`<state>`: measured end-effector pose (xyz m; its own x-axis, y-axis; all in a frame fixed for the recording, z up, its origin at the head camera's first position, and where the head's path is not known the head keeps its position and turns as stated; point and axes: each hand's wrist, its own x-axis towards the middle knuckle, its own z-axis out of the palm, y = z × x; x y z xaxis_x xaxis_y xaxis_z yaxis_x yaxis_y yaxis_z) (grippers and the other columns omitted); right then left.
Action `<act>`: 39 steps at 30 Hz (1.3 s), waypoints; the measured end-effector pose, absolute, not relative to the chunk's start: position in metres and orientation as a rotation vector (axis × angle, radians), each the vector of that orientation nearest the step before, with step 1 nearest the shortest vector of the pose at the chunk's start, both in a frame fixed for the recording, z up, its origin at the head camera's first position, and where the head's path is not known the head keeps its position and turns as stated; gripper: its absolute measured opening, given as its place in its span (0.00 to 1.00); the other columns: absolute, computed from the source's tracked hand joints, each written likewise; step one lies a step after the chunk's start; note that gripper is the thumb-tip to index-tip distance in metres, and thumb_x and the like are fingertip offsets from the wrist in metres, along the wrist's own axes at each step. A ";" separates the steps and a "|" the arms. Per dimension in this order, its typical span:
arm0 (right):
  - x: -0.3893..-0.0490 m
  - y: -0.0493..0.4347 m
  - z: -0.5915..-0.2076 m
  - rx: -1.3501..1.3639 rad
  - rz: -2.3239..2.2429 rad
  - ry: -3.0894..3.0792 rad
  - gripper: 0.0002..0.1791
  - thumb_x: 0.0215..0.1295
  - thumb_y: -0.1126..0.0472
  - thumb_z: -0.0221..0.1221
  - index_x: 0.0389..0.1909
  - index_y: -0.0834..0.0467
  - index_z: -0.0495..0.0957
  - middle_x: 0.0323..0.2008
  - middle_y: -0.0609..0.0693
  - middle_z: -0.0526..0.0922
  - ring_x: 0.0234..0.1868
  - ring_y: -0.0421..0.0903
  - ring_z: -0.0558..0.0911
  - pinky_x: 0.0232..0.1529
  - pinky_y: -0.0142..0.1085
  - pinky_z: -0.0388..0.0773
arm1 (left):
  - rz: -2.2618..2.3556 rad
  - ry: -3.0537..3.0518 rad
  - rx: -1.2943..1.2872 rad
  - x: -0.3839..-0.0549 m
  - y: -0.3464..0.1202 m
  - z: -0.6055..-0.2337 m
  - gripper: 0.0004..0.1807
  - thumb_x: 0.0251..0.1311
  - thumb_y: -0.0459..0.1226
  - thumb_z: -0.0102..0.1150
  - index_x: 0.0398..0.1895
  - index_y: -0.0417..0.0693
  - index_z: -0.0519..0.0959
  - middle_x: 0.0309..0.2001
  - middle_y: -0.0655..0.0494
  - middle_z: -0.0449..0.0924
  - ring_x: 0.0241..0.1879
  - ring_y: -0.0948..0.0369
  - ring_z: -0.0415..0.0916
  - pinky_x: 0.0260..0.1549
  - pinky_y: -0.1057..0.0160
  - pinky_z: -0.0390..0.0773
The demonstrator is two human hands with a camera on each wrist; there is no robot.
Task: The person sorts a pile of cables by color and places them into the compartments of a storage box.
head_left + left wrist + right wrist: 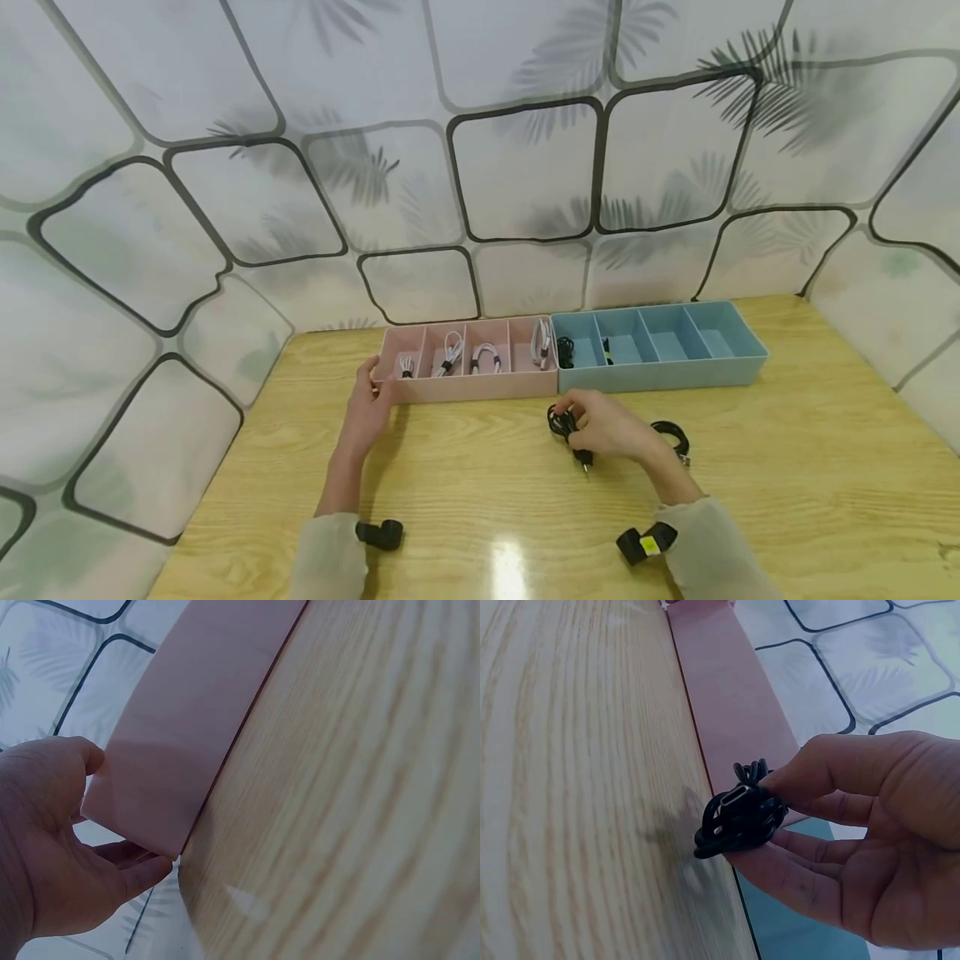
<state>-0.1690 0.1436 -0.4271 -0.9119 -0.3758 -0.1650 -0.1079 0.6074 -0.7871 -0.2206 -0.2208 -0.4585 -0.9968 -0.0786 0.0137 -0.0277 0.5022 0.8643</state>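
My right hand point(606, 425) pinches a bundled black cable point(742, 814) between thumb and fingers, just above the table in front of the boxes. A plug on the cable points down toward me in the head view. With the left hand point(367, 410) I hold the left end of the pink divided box point(480, 387), thumb at the front rim and fingers round the end wall. Several white cables point(486, 350) lie in the pink compartments. Against its right end stands the blue divided box point(660, 377), with black cables point(566, 352) in its two left compartments.
Another coiled black cable point(678, 435) with metal connectors lies on the wooden table point(465, 483), right of my right hand. Behind the boxes hangs a patterned curtain point(525, 175), which also rises along both sides.
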 end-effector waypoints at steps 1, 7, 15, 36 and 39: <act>-0.169 0.144 -0.427 -0.393 -1.211 2.526 0.22 0.52 0.75 0.63 0.51 0.63 0.77 0.44 0.61 0.77 0.30 0.47 0.72 0.28 0.38 0.70 | -1.538 -2.678 0.092 -0.220 -0.221 -0.458 0.30 0.77 0.40 0.42 0.77 0.42 0.50 0.67 0.29 0.62 0.65 0.39 0.64 0.62 0.41 0.66; -0.171 0.148 -0.422 -0.410 -1.266 2.534 0.23 0.53 0.74 0.62 0.52 0.63 0.77 0.44 0.62 0.78 0.29 0.47 0.75 0.24 0.38 0.73 | -1.529 -2.688 0.092 -0.221 -0.222 -0.458 0.31 0.77 0.40 0.42 0.77 0.42 0.50 0.67 0.28 0.62 0.65 0.38 0.64 0.62 0.41 0.67; -0.174 0.159 -0.423 -0.392 -1.392 2.475 0.23 0.55 0.73 0.60 0.54 0.64 0.75 0.45 0.63 0.76 0.30 0.47 0.78 0.28 0.40 0.80 | -1.514 -2.686 0.076 -0.222 -0.222 -0.459 0.31 0.76 0.40 0.42 0.77 0.42 0.50 0.65 0.28 0.63 0.64 0.39 0.65 0.60 0.41 0.68; -0.178 0.195 -0.417 -0.328 -1.517 2.455 0.27 0.60 0.69 0.60 0.62 0.65 0.71 0.53 0.67 0.72 0.40 0.51 0.81 0.34 0.46 0.82 | -1.530 -2.674 0.096 -0.221 -0.220 -0.460 0.31 0.77 0.40 0.41 0.77 0.42 0.50 0.68 0.29 0.60 0.65 0.38 0.64 0.63 0.42 0.66; -0.178 0.198 -0.417 -0.328 -1.513 2.463 0.27 0.61 0.67 0.60 0.63 0.65 0.70 0.54 0.67 0.72 0.40 0.50 0.81 0.35 0.46 0.82 | -1.532 -2.670 0.091 -0.222 -0.220 -0.461 0.30 0.76 0.40 0.41 0.77 0.42 0.50 0.68 0.29 0.61 0.65 0.38 0.65 0.63 0.42 0.66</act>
